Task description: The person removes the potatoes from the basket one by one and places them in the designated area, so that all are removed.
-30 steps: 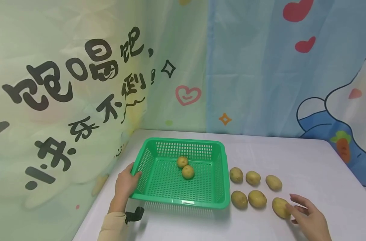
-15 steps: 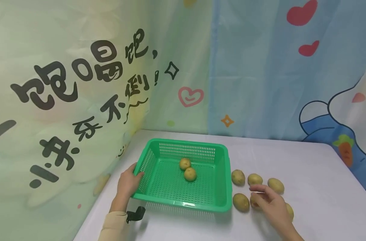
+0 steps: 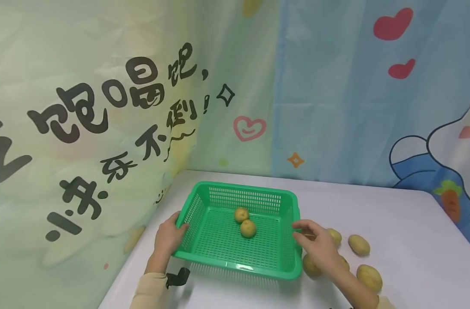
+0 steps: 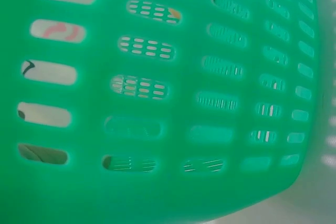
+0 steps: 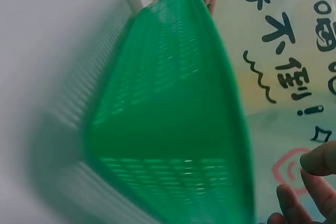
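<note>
A green plastic basket with slotted walls is on the white table. My left hand grips its left rim, thumb over the inside. Two potatoes touch inside it, one potato behind the other potato. My right hand is at the right rim, thumb and fingers parted and holding nothing. In the right wrist view these right-hand fingers look apart from the rim. The left wrist view is filled by the basket's slotted wall, and the left hand is out of it.
Several potatoes lie right of the basket, among them a back potato and a front potato. The right hand and forearm partly cover others, such as a near potato. A printed cloth backdrop closes the table's back and left.
My right hand has moved left from the front right potato, across the others, to the basket's right rim. The left hand keeps its grip. The whole view has shifted slightly.
</note>
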`<state>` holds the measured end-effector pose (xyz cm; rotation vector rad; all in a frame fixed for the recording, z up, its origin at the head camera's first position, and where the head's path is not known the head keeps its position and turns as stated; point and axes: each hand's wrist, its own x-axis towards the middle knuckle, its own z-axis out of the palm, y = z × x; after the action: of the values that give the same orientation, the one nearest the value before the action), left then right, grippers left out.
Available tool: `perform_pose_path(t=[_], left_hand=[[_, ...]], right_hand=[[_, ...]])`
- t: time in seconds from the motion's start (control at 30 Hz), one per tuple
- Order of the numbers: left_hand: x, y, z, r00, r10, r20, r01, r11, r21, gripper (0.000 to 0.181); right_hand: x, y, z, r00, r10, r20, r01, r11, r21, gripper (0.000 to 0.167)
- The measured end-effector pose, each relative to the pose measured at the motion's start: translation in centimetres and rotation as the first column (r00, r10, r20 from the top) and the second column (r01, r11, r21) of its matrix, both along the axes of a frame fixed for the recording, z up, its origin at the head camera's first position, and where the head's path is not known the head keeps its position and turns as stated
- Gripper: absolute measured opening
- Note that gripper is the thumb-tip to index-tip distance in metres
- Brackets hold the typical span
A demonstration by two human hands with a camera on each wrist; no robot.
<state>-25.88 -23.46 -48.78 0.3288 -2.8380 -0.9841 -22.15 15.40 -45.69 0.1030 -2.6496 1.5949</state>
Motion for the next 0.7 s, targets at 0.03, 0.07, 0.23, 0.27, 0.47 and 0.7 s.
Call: perform_pose_path(t=[0.03, 0.07, 0.23, 0.27, 0.47, 0.7], left_hand=[[0.0, 0.0, 0.1, 1.0, 0.0, 0.001, 0.0, 1.0, 0.0, 0.053], [0.0, 0.1, 0.1, 1.0, 0.0, 0.001, 0.0, 1.0, -0.003, 0.053], [-0.1, 0.0, 0.3, 1.0, 0.004, 0.001, -0.004, 1.0, -0.012, 0.053], [-0.1, 0.0, 0.3, 1.0, 0.005, 0.006, -0.005, 1.0, -0.009, 0.053], [0.0, 0.0, 0.0, 0.999, 0.008, 0.035, -0.009, 1.0, 0.017, 0.054], [-0.1, 0.2, 0.0, 1.0, 0.012, 0.014, -0.012, 1.0, 0.005, 0.054]], right_hand=[[-0.2, -0.1, 0.3, 1.0, 0.007, -0.008, -0.007, 1.0, 0.015, 0.026], [-0.5, -0.3, 0.5, 1.0, 0.019, -0.017, -0.019, 1.0, 0.023, 0.026], [-2.1, -1.6, 2.1, 0.993, 0.112, -0.045, -0.111, 0.993, 0.036, 0.031], [-2.4, -2.0, 2.3, 0.991, 0.128, -0.047, -0.126, 0.992, 0.028, 0.032], [-4.7, -4.0, 2.3, 0.989, 0.147, -0.024, -0.147, 0.989, 0.005, 0.03], [-7.7, -6.1, 1.9, 0.985, 0.158, 0.068, -0.143, 0.971, -0.189, 0.033]])
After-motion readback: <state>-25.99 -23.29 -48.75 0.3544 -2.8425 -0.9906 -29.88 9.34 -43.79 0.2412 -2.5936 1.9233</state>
